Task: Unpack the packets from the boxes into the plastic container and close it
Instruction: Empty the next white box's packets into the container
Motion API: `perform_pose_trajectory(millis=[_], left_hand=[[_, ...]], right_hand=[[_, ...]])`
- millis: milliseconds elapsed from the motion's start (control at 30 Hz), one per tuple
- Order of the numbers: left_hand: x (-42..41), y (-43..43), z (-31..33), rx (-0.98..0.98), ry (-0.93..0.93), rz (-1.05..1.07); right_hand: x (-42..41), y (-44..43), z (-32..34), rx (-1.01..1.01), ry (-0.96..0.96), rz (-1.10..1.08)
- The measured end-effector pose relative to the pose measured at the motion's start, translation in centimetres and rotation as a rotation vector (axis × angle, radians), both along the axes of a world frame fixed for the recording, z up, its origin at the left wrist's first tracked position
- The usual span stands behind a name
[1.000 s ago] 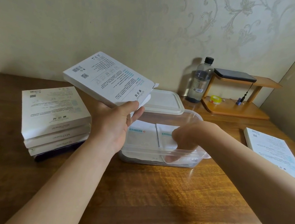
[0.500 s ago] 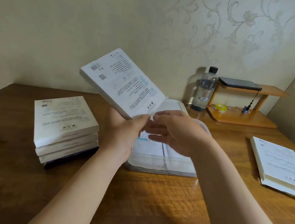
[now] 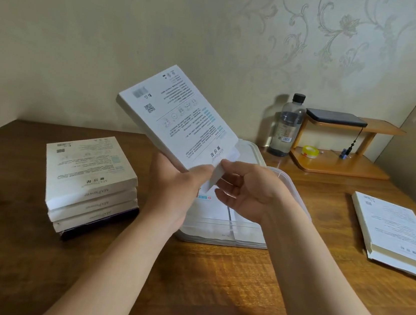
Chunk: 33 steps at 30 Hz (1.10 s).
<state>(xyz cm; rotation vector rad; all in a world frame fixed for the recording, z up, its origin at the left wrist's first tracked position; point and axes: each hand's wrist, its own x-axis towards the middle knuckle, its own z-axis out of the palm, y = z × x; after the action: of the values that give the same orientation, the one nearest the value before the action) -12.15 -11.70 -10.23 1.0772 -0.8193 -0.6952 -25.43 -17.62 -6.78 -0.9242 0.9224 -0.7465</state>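
Observation:
My left hand [image 3: 173, 192] holds a flat white box [image 3: 177, 117] tilted above the clear plastic container [image 3: 221, 231]. My right hand [image 3: 244, 190] pinches the box's open end flap [image 3: 216, 178] at its lower corner. White packets [image 3: 218, 207] lie flat inside the container, partly hidden by my hands. The container's lid [image 3: 250, 153] rests behind it, mostly covered by the box. A stack of several white boxes [image 3: 88, 182] stands to the left. One more white box [image 3: 399, 233] lies on the table at the right.
A water bottle [image 3: 286, 126] stands at the back by the wall. Beside it a small wooden shelf [image 3: 340, 163] carries a dark flat device [image 3: 336, 118], a tape roll [image 3: 310, 151] and a small blue item. A wall panel closes the right side.
My right hand has come out of the container and risen to the box's open end, taking hold of the flap. The left hand has tilted the box steeper.

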Motion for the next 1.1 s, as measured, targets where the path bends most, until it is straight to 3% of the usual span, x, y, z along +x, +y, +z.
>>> perform_pose_trajectory(millis=[267,500,600,733,867,967,1100], left_hand=[[0.8,0.4,1.0,0.008,0.24,-0.04],[0.8,0.3,1.2,-0.03,0.402,-0.061],[0.8,0.2,1.1,-0.04,0.441,-0.045],[0.9,0.1,0.9,-0.078,0.46,-0.024],[0.7,-0.2,0.8,-0.101,0.457,-0.009],[0.5,0.0,0.9,-0.133,0.455,-0.024],[0.5,0.1,0.8,-0.161,0.443,-0.032]], right_hand=[[-1.5,-0.3,0.0,-0.116,-0.106,-0.072],[-2.7,-0.4,2.0,-0.339,-0.455,-0.039],[-2.3,-1.2,3.7,-0.403,-0.502,-0.123],[-1.6,-1.8,5.5,-0.524,-0.392,-0.173],[-1.6,-1.9,4.2,-0.602,-0.042,-0.211],[-2.0,-2.3,2.7,-0.526,0.097,-0.259],[-2.2,-3.2,1.6,-0.311,0.103,-0.327]])
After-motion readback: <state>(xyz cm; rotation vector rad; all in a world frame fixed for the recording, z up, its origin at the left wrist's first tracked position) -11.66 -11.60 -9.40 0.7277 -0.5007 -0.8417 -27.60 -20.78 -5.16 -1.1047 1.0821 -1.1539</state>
